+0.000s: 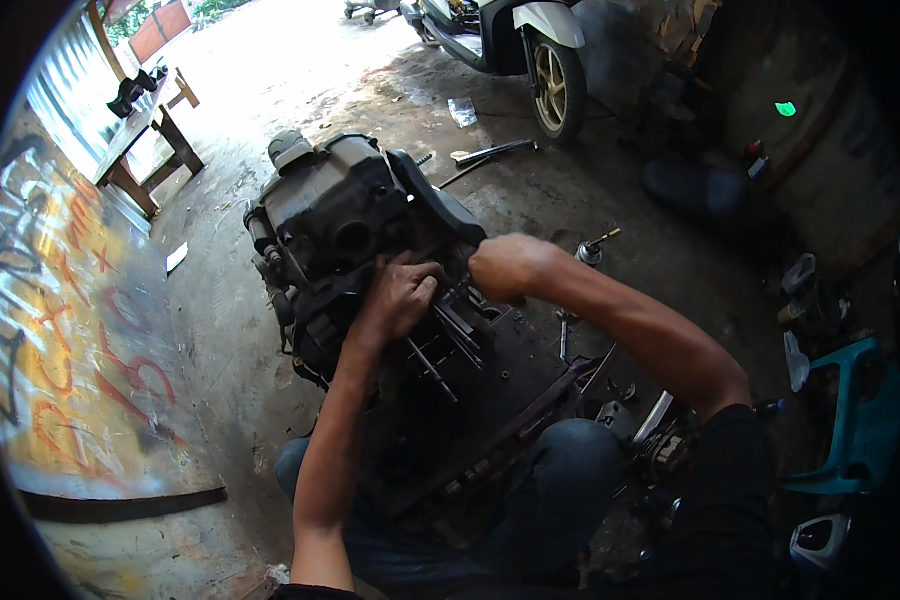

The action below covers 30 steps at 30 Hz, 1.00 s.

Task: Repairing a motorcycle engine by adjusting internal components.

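A scooter engine (335,195) with a dark, dusty casing lies on the floor in front of me. Long metal studs (458,335) stick out from its near side toward my knees. My left hand (408,293) is against the engine just above these studs, its fingers curled in; whatever they pinch is hidden. Beside the black curved cover (440,200) at the engine's right, my right hand (512,266) is closed in a fist. Its back faces me, so I cannot make out what is inside it.
Below the studs lies a dark flat panel (500,400). Loose tools and metal parts (660,440) are scattered at right, near a teal plastic stool (850,420). A white scooter (550,25) stands at the back. A painted metal sheet (90,340) borders the left, with a wooden bench (135,140) beyond.
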Motion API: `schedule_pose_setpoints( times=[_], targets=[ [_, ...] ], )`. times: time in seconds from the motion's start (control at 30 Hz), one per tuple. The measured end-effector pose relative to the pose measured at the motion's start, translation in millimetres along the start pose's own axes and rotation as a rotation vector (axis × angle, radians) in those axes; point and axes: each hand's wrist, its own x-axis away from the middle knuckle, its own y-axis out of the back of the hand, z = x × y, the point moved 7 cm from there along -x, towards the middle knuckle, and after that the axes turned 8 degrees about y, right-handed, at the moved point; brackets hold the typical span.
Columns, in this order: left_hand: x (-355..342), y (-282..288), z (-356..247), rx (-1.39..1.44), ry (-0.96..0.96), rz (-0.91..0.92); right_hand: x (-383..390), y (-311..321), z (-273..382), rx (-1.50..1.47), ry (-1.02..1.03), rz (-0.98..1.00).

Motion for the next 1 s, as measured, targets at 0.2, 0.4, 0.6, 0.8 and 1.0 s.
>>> schedule_pose_setpoints(
  times=[0.2,0.4,0.6,0.8,1.0],
  targets=[
    [-0.7,4.2,-1.4,0.001,0.015,-0.046,-19.6,4.1,15.7,0.018,0.072,0.091],
    [-1.1,4.0,-9.7,-0.013,-0.041,-0.025,20.6,-26.0,1.0,-0.210,-0.056,-0.389],
    [-0.7,4.1,-5.9,-0.010,0.008,-0.018,17.4,-30.2,-0.5,-0.188,0.042,-0.423],
    [-0.1,3.1,-5.4,-0.023,-0.003,0.003,26.4,-32.8,1.8,-0.153,0.013,-0.545],
    [0.8,3.4,-7.4,-0.002,-0.029,0.034,24.5,-64.3,-11.2,-0.341,0.054,-0.773]
  ],
)
